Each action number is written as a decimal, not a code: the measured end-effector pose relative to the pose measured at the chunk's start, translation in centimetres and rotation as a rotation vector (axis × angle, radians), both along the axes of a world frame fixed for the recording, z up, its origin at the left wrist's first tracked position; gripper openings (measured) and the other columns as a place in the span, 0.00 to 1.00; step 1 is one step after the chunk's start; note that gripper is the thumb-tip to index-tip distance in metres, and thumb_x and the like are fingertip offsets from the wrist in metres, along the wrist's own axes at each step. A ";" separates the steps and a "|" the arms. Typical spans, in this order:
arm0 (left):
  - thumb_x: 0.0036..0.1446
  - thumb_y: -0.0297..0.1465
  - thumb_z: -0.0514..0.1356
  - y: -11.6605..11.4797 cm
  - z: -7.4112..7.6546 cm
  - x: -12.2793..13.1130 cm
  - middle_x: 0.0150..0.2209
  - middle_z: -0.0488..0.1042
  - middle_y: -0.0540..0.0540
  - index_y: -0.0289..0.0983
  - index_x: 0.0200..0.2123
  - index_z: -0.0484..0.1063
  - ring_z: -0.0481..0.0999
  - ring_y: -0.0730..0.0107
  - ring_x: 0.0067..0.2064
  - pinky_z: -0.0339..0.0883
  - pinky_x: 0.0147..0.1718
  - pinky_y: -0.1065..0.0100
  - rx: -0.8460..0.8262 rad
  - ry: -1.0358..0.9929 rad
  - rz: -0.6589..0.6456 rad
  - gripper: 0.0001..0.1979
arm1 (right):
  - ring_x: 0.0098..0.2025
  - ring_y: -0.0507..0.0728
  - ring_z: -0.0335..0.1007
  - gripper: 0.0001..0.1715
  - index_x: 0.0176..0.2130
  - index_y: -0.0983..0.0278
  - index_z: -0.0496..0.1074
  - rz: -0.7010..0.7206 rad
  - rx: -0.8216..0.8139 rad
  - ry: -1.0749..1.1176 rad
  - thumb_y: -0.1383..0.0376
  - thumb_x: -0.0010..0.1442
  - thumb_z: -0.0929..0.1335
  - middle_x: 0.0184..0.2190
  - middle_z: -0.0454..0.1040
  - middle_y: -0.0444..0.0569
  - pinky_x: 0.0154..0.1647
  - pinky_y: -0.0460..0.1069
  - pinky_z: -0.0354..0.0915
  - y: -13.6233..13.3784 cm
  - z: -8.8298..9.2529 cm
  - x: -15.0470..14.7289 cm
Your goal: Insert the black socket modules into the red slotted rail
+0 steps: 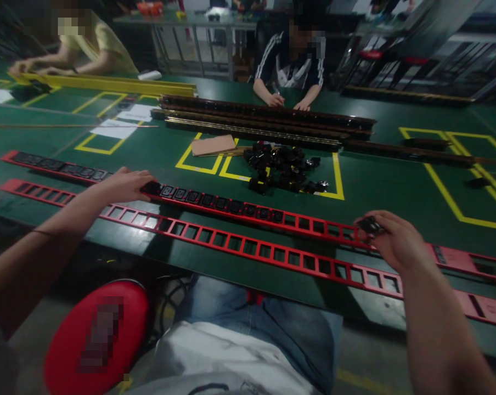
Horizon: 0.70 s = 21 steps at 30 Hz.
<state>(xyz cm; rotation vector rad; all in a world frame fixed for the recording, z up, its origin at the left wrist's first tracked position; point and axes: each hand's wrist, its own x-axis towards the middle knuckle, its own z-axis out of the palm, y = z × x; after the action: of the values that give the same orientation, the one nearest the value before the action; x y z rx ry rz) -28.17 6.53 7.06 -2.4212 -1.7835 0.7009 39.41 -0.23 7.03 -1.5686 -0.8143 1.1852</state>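
Two long red rails with rows of square openings lie side by side across the green table. The farther red rail [334, 226] carries a row of black socket modules [221, 203] in its left and middle parts, with open slots farther right. Openings in the nearer red rail [248, 245] are unfilled. My left hand [128, 184] rests over the farther rail, its fingers closed at a black module [151, 188] there. Above that rail's right part, my right hand [396, 236] pinches a loose black socket module [370, 226].
Behind the rails lies a pile of black modules [279, 162] beside a cardboard piece [214, 145]. Long dark rails [264, 123] stretch across the table. Two people sit opposite, one near a yellow rail [120, 83]. A red stool [95, 340] stands at my left.
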 end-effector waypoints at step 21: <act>0.64 0.46 0.61 -0.9 -3.2 14.5 0.58 0.74 0.41 0.37 0.63 0.65 0.74 0.56 0.56 0.63 0.51 0.64 -0.046 -0.287 -0.123 0.30 | 0.28 0.54 0.70 0.13 0.32 0.62 0.75 0.102 0.199 -0.313 0.56 0.52 0.73 0.26 0.75 0.46 0.30 0.49 0.67 0.7 -4.3 -5.3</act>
<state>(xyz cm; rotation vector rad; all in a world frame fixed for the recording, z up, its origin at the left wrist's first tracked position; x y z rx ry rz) -13.68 5.65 3.82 -2.7521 -1.7024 0.4045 34.07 0.50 2.70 -1.5807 -1.1912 0.9074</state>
